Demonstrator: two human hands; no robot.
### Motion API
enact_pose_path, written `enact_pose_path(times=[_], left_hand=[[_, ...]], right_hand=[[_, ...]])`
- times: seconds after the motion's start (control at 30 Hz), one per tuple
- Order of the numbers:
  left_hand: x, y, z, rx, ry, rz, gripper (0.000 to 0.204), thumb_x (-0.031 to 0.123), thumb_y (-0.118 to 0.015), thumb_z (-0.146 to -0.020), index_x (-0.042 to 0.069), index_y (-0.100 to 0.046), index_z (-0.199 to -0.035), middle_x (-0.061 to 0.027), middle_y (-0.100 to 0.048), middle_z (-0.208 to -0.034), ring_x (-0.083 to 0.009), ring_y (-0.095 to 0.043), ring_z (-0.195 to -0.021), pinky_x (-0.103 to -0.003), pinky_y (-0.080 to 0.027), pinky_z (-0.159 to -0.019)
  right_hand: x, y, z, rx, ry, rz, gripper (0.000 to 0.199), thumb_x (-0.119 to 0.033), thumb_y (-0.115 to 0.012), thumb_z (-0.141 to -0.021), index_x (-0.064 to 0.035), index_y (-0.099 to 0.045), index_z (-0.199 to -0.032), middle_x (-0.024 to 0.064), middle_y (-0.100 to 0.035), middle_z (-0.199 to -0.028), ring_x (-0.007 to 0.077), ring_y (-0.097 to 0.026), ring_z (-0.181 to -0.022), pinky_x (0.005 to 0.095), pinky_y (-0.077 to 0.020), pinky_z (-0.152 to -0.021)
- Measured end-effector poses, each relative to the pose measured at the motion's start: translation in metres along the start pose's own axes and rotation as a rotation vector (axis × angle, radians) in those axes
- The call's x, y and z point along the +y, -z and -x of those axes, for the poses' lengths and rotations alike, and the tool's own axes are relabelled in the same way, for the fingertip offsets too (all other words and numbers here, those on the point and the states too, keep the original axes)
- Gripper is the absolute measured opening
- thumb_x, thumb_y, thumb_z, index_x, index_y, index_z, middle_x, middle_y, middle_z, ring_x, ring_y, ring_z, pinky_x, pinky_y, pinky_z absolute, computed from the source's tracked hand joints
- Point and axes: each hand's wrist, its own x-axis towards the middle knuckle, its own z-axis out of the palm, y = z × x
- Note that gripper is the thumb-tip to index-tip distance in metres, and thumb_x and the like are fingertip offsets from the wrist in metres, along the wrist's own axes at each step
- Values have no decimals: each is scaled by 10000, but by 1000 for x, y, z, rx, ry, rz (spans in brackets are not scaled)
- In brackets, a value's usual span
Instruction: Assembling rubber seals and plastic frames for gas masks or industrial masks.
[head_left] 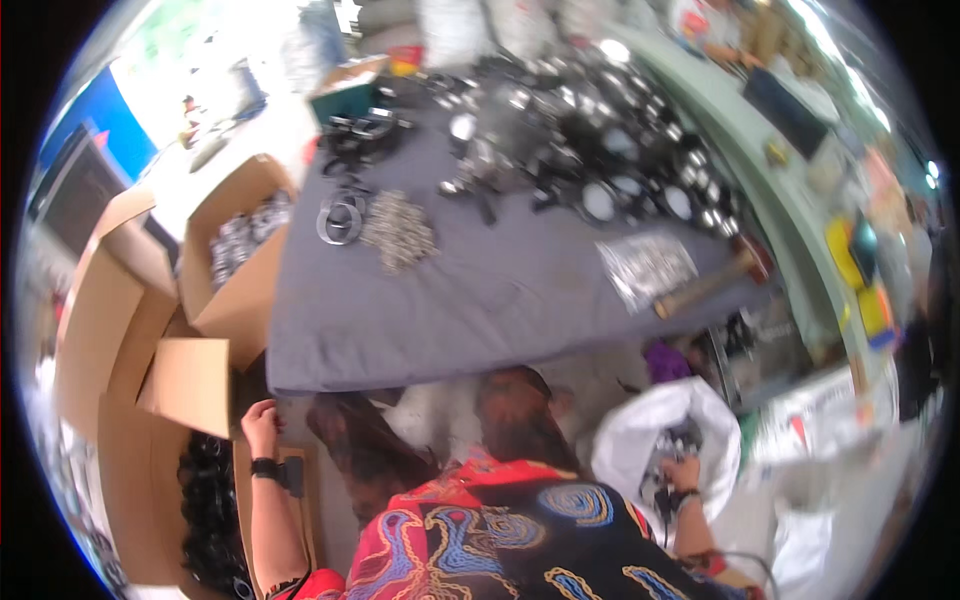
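Right hand (683,472) sits in the white sack (621,432), among grey parts (655,492) within its rim; left hand (262,427) beside the open carton's (140,490) far right corner. I can't tell either grip. I'd gather gently, wrist off the rim.

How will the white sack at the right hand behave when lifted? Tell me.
The white sack is probably floppy, as it looks creased and uneven around the top. It may sag heavily, since the grey parts inside look metallic. Being open, it could spill them if tipped.
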Motion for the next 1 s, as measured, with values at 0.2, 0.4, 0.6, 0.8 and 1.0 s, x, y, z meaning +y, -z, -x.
enact_pose_path(times=[0.2, 0.4, 0.6, 0.8, 1.0], left_hand=[[-36, 25, -66, -104, -19, 53, 262, 94, -540, -893, 42, -599, -1143, -23, -626, -765, -111, -598, -592, -208, -438, -477], [-4, 0, -48, -142, 35, 32, 242, 82, -493, -919, 46, -572, -1145, -13, -608, -787, -98, -590, -636, -214, -438, -532], [23, 10, -25, -158, -69, 113, 274, 133, -514, -929, 40, -607, -1169, 1, -627, -828, -87, -593, -684, -201, -443, -582], [69, -26, 0, -152, -230, 168, 201, 52, -556, -868, 7, -644, -1042, -2, -604, -750, -69, -520, -607, -202, -410, -544], [101, -42, 28, 112, -557, -289, 153, 68, -601, -804, -1, -678, -917, -113, -679, -810, -200, -640, -716, -322, -499, -692]], right_hand=[[-97, 39, 38, 51, -76, 412, 352, -267, -768, -618, 31, -662, -773, 212, -653, -745, 373, -651, -727, 446, -513, -687], [-163, 91, 77, 105, -211, 55, 189, -75, -750, -677, 59, -618, -699, 84, -584, -586, 174, -558, -440, 313, -427, -352], [-202, 98, 66, 61, -78, -245, 184, -76, -718, -722, 39, -676, -858, 63, -638, -695, 128, -573, -510, 267, -434, -396], [-342, 99, 48, -103, 174, -570, 230, -114, -667, -775, 16, -620, -959, 11, -581, -692, 51, -467, -474, 209, -334, -374], [-491, 39, -16, -557, 376, -407, 261, -177, -717, -797, -16, -604, -968, 18, -598, -773, 56, -492, -558, 207, -346, -421]])
